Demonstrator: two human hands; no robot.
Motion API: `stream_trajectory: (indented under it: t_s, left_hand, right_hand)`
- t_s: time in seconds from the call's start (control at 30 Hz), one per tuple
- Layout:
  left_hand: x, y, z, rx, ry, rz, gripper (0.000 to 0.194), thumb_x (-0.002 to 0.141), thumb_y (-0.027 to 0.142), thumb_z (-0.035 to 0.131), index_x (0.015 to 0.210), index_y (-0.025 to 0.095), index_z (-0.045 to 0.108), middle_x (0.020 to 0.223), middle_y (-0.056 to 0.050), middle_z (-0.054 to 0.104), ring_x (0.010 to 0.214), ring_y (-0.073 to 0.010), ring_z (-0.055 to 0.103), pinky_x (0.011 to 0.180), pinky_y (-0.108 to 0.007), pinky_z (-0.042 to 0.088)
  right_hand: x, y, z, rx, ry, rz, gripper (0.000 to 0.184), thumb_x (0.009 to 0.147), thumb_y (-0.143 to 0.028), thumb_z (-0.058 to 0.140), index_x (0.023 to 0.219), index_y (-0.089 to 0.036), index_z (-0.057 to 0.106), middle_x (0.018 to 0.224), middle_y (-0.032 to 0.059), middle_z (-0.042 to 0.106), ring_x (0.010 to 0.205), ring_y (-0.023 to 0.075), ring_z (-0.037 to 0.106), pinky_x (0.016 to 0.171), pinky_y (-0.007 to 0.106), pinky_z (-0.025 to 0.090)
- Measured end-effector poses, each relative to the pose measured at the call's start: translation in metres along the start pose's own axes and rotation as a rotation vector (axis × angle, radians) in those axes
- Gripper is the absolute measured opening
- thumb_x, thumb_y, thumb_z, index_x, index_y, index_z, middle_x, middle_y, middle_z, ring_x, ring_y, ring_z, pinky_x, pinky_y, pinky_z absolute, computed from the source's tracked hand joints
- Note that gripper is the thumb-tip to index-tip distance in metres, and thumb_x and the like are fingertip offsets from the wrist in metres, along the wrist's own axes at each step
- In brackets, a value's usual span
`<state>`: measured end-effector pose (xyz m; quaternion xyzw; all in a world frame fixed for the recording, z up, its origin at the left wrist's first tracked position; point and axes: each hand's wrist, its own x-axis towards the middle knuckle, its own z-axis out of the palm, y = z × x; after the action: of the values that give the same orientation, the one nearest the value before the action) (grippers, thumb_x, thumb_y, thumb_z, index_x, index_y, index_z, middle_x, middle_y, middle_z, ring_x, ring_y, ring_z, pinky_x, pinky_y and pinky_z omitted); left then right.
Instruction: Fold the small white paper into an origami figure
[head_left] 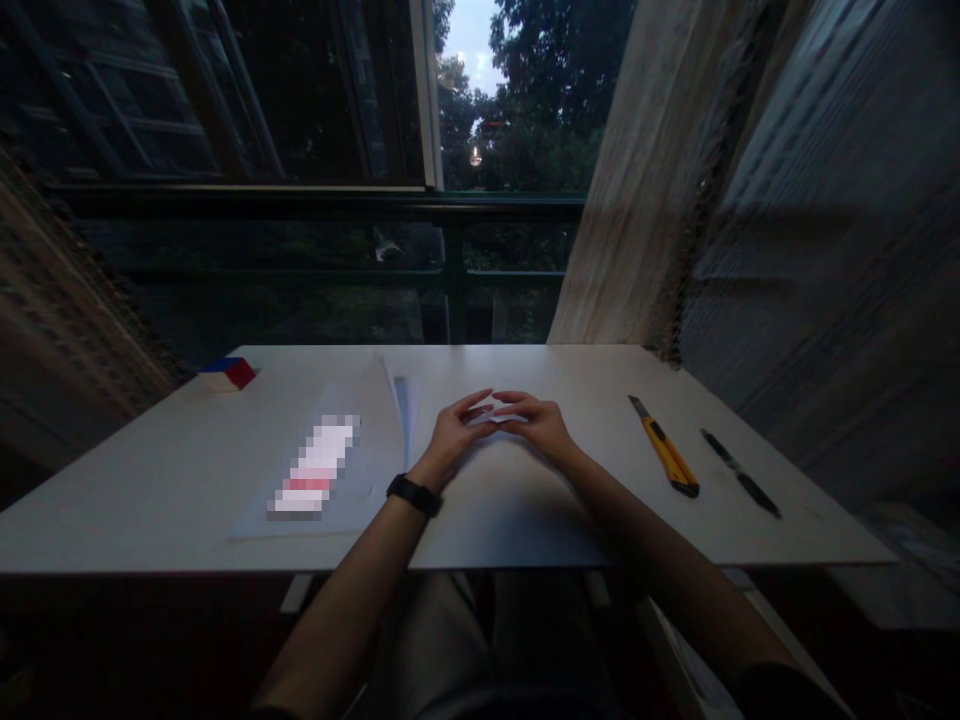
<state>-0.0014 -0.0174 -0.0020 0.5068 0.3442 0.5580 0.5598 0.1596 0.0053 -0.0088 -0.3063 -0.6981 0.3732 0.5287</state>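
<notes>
Above the middle of the white table [187, 480], my left hand [454, 432] and my right hand [541, 422] meet with fingertips close together. Between them shows a small white piece of paper [491, 412], pinched from both sides; the fingers hide most of it. A black band [415, 494] is around my left wrist. Left of my left hand lie white paper sheets [367, 440], one with its edge curled up. To the right of my right hand rests a yellow utility knife [666, 448] with some blade showing.
A dark pen [741, 473] lies right of the knife. At the far left stands a cube puzzle [229, 374] with blue, red and pale faces. Behind the table are a window railing [315, 205] and a curtain [622, 200].
</notes>
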Motion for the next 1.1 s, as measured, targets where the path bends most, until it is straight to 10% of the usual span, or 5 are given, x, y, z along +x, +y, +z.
stream_trajectory:
  t_s: [0.33, 1.1]
  left_hand:
    - [0.001, 0.005, -0.001, -0.266, 0.037, -0.305, 0.027, 0.063, 0.032, 0.069, 0.08, 0.011, 0.065, 0.077, -0.008, 0.065, 0.066, -0.0156, 0.061, 0.064, -0.028, 0.05]
    - [0.002, -0.001, 0.0, -0.1, 0.136, -0.2, 0.034, 0.051, 0.035, 0.079, 0.069, 0.012, 0.062, 0.062, -0.001, 0.061, 0.048, -0.0082, 0.052, 0.047, -0.022, 0.041]
  right_hand:
    - [0.0, 0.002, -0.002, -0.15, 0.026, -0.074, 0.013, 0.066, -0.019, 0.07, 0.075, -0.028, 0.072, 0.112, 0.0034, 0.06, 0.096, 0.0187, 0.056, 0.087, 0.038, 0.046]
    - [-0.005, 0.005, 0.003, -0.45, -0.064, -0.223, 0.033, 0.065, -0.006, 0.065, 0.088, -0.03, 0.071, 0.116, 0.0027, 0.057, 0.093, 0.0171, 0.055, 0.084, 0.037, 0.049]
